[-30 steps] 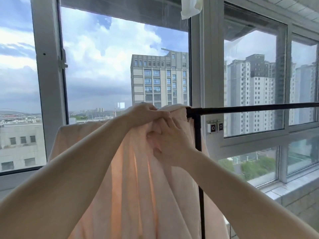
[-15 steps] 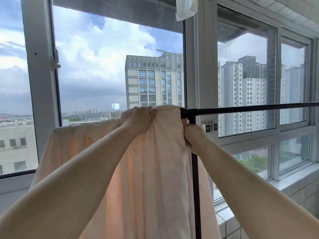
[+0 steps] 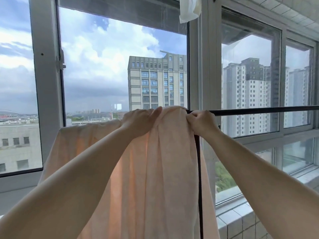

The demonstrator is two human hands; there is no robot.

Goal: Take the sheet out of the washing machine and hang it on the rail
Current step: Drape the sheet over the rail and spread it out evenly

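Note:
A pale peach sheet [image 3: 165, 169] hangs in long folds over the black rail [image 3: 259, 111], bunched at the rail's left corner above the black upright post [image 3: 199, 187]. More of the sheet spreads away to the left at a lower height. My left hand [image 3: 139, 119] grips the bunched cloth at the top, just left of the corner. My right hand [image 3: 201, 122] pinches the sheet's right edge right at the rail's corner. The rail to the right of my hands is bare.
Large windows [image 3: 250, 83] with grey frames stand right behind the rail, with tall buildings outside. A tiled sill [image 3: 241, 219] runs along the lower right. A white cloth [image 3: 189, 9] hangs from above near the top.
My right hand has risen from the post up to the rail's corner and now pinches the sheet's edge there. My left hand keeps its grip on the bunched top.

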